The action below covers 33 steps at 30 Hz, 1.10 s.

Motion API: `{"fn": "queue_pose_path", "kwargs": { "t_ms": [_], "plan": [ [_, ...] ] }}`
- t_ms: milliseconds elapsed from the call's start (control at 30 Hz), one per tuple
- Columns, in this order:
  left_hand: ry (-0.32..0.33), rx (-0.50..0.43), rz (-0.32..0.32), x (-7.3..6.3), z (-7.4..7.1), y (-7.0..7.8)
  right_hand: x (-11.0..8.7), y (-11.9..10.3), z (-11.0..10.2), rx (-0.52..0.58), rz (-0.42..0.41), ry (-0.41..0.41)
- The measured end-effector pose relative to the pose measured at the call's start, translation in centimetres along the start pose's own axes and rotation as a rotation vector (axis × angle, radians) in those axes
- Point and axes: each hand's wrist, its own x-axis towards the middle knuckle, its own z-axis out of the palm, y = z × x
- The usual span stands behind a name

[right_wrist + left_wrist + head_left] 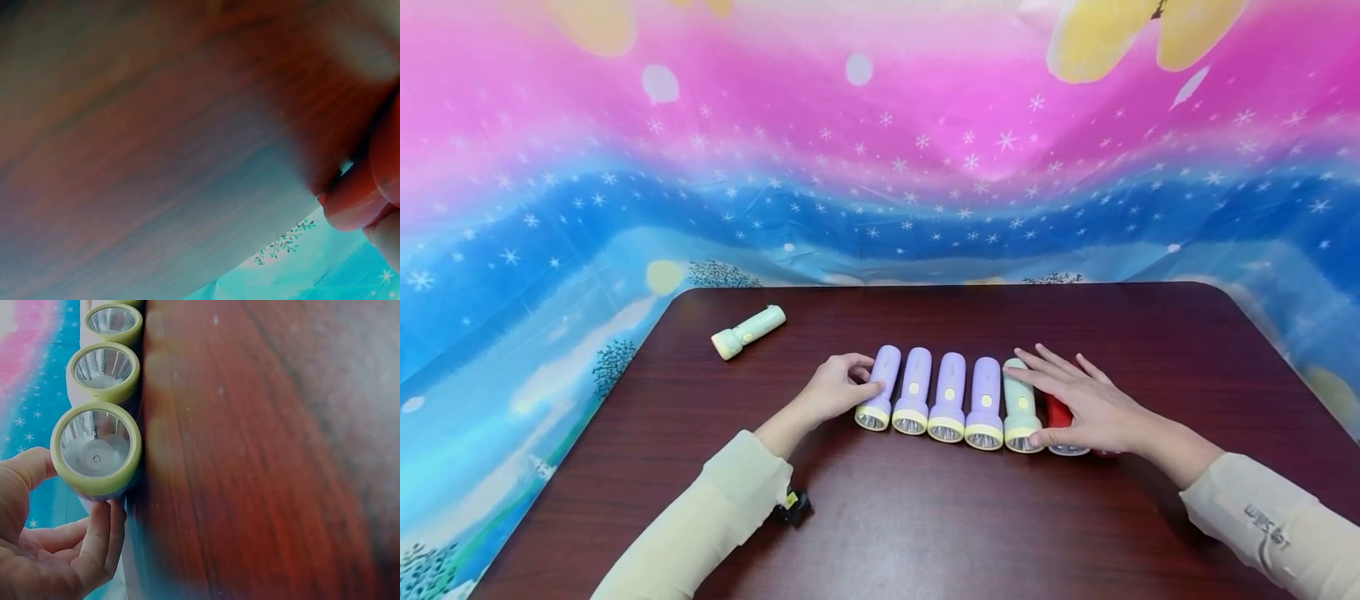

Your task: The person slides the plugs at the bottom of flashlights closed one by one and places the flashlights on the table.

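Note:
Several purple flashlights (914, 387) with yellow rims lie side by side in a row, lenses toward me. My left hand (835, 389) grips the leftmost purple flashlight (887, 367), its thumb on one side and curled fingers on the other; the left wrist view shows its round lens (97, 447) between them. At the row's right end, a pale green flashlight (1020, 400) sits under the fingertips of my right hand (1093, 408), whose fingers are spread. A red flashlight (1057, 414) beside it is mostly hidden by that hand.
Another pale green flashlight (749, 332) lies apart, slanted, at the back left of the dark wooden table (910, 525). Near my left sleeve is a small black object (796, 508). A patterned pink and blue cloth (880, 167) hangs behind the table's far edge.

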Motion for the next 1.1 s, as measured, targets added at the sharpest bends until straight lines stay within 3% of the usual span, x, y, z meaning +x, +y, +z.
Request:
{"fn": "queue_pose_path", "kwargs": {
  "t_ms": [633,800,1100],
  "plan": [
    [-0.04,-0.07,-0.026,-0.1,-0.6,-0.5,0.1,-0.1,-0.1,-0.027,-0.014,0.005],
    [-0.037,-0.091,-0.01,0.0,-1.8,-0.8,0.1,0.1,0.0,-0.031,-0.012,0.008],
    [0.06,-0.036,-0.011,0.7,-5.4,-3.0,0.0,0.3,0.1,-0.032,-0.011,0.001]
  ]
}}
